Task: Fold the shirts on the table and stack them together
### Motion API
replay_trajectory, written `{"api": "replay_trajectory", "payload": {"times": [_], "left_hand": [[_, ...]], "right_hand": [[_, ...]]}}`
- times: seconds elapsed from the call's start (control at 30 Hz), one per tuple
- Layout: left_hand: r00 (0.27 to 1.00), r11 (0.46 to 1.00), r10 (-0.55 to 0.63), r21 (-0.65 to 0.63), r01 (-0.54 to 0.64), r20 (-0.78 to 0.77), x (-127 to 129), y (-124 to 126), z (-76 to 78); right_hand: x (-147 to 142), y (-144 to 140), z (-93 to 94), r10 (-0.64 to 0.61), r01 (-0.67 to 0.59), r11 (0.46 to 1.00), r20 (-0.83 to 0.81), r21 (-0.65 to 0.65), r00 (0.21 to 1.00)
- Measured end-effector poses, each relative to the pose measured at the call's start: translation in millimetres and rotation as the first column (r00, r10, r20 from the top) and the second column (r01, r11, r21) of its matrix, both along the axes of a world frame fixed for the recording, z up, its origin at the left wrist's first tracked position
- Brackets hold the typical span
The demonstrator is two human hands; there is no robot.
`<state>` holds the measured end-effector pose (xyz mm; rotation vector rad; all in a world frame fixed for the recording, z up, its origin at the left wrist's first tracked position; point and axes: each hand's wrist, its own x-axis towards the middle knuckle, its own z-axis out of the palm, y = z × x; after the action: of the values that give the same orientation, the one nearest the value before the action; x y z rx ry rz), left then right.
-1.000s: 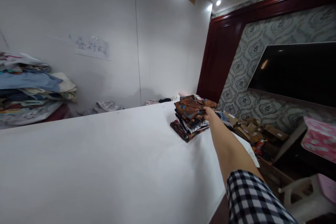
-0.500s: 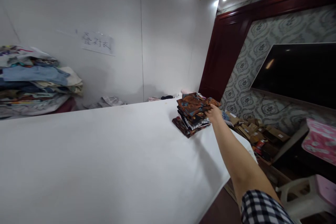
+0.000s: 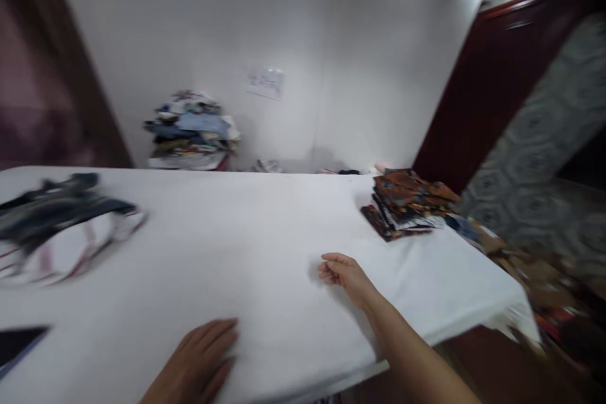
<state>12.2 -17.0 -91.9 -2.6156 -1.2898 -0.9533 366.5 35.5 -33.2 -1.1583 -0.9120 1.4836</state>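
My left hand (image 3: pixel 201 356) is low over the near part of the white-covered table (image 3: pixel 265 221), fingers stretched out and nothing in them. Further right, my right hand (image 3: pixel 344 274) hovers above the cloth with its fingers loosely bent and apart, holding nothing. Beyond it, at the table's right end, sits a stack of folded clothes (image 3: pixel 402 205), with a brown-orange patterned garment on top. On the left side lies a loose heap of dark and white garments (image 3: pixel 66 227), blurred and away from both hands.
Behind the table's far edge rises a tall pile of clothes (image 3: pixel 192 132) against the pale wall. A paper sign (image 3: pixel 265 82) hangs there. Part of a dark flat item (image 3: pixel 19 344) shows at the near left edge. Cardboard boxes (image 3: pixel 544 278) stand beyond the table's right edge.
My right hand has let go of the patterned garment on the stack and drawn back toward me. My left hand has come into view. The camera has turned left.
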Motion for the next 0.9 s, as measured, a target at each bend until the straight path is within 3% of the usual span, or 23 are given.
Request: {"api": "replay_trajectory", "payload": {"times": [0.07, 0.17, 0.33, 0.4, 0.5, 0.6, 0.67, 0.77, 0.9], "left_hand": [[1.000, 0.998, -0.009, -0.061, 0.008, -0.018, 9, -14, 19.2], [1.000, 0.982, -0.022, -0.186, 0.021, -0.002, 19, -23, 39.0], [0.982, 0.959, -0.072, -0.258, 0.116, 0.175, 15, -33, 35.2], [0.959, 0.960, -0.080, -0.237, 0.147, 0.271, 9, -38, 36.9], [0.931, 0.969, -0.056, -0.206, 0.138, 0.361, -11, -41, 55.4], [0.926, 0.977, 0.039, -0.208, 0.044, 0.376, -49, -34, 82.8], [0.919, 0.963, 0.170, -0.257, -0.079, 0.356, -83, -24, 97.2], [0.856, 0.864, 0.441, -0.385, -0.324, 0.270, -140, -1, 107.9], [0.656, 0.619, 0.749, -0.451, -0.644, 0.091, -221, 36, 110.2]], "right_hand": [[-31, -2, 5.9, 0.195, -0.198, 0.980, 0.095, 0.019, 0.976], [-76, -2, 13.7, 0.414, -0.427, 0.904, 0.211, 0.016, 0.886], [-151, 2, 8.5, 0.538, -0.584, 0.811, 0.341, 0.039, 0.771], [-173, 6, -1.4, 0.480, -0.562, 0.821, 0.410, 0.103, 0.776], [-190, 17, -23.5, 0.264, -0.480, 0.838, 0.575, 0.261, 0.774], [-187, 26, -50.5, 0.005, -0.454, 0.791, 0.736, 0.412, 0.677], [-180, 29, -66.6, -0.107, -0.482, 0.742, 0.792, 0.466, 0.602], [-174, 30, -81.2, -0.182, -0.537, 0.687, 0.832, 0.488, 0.524], [-174, 30, -83.7, -0.239, -0.558, 0.666, 0.849, 0.496, 0.470]]}}
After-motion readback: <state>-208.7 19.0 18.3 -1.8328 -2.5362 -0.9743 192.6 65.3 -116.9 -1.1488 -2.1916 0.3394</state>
